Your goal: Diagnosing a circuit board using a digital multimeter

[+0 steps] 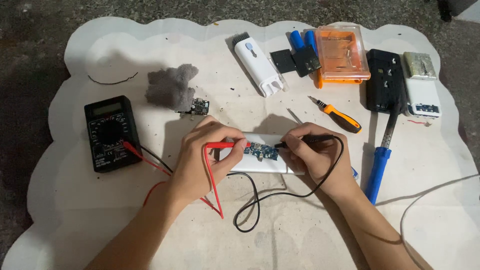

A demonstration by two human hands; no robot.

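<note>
Head view — left hand point(207, 150) pinches red probe point(225, 145), right hand point(310, 152) pinches black probe point(310, 141) — tips on circuit board point(261, 150).

Red probe point(227, 145) and black probe point(307, 141) touch blue board point(261, 150).

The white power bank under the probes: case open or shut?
Open: the white power bank lies with its blue circuit board bare on top.

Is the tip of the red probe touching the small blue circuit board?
Touching. In the head view, the red probe, held in the left hand, ends right on the left edge of the blue circuit board, with no gap visible between them.
</note>
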